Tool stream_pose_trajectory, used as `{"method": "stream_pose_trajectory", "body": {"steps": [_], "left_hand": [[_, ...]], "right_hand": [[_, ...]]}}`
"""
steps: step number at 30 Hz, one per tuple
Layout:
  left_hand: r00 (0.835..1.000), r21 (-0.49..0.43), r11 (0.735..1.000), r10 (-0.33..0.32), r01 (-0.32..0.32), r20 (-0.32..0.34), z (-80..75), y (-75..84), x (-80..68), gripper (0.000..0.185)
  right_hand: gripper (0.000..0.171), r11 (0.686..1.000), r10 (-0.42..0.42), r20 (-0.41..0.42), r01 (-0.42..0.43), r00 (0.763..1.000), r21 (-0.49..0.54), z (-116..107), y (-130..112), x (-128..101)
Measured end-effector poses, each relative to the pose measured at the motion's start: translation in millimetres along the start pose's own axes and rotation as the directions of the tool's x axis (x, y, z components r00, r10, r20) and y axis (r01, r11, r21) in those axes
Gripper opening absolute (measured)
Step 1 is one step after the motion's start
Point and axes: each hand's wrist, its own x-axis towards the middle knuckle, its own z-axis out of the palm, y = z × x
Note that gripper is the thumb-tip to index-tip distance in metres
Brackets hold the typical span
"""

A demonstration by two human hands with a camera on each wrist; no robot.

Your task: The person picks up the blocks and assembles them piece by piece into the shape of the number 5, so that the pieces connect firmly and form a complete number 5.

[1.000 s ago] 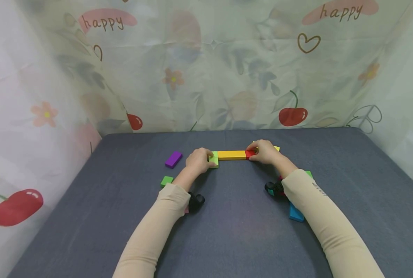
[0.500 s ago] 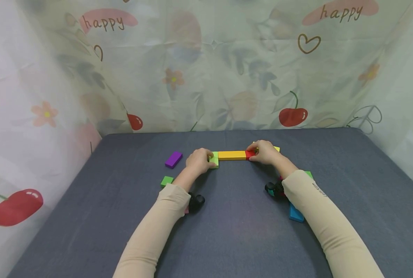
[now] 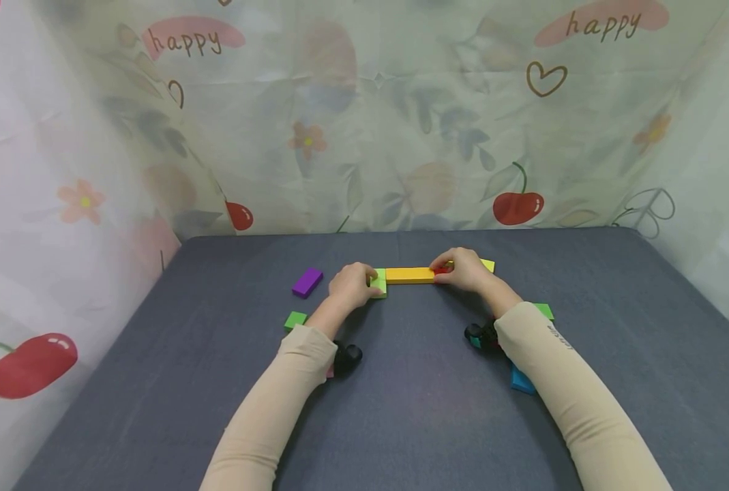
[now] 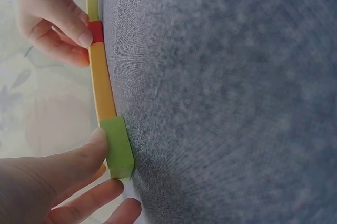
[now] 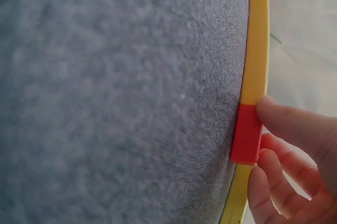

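A row of flat blocks lies on the grey cloth: a light green block (image 3: 378, 282), a long orange block (image 3: 409, 275), a small red block (image 3: 440, 271) and a yellow block (image 3: 487, 264). My left hand (image 3: 353, 285) pinches the light green block (image 4: 118, 147) at the row's left end. My right hand (image 3: 464, 268) pinches the red block (image 5: 246, 134), thumb and fingers curled on it, next to the orange block (image 5: 256, 50). The yellow block (image 5: 236, 198) continues beyond the red one.
A purple block (image 3: 307, 281) and a green block (image 3: 294, 319) lie left of my left arm. Another green block (image 3: 543, 311) and a blue block (image 3: 520, 380) lie by my right forearm. A patterned curtain (image 3: 364, 116) walls the back and sides.
My right hand has slid slightly left over the red block, covering more of it. The left hand and the row hold still.
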Motion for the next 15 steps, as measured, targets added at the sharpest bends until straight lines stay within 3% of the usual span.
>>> {"method": "stream_pose_trajectory", "body": {"steps": [15], "left_hand": [[1.0,0.036,0.999,0.012,-0.013,0.021,-4.1,2.7,-2.6,0.043]], "right_hand": [[0.029,0.998,0.055,0.001,-0.055,0.998,0.006,0.7,-2.2,0.3]]}}
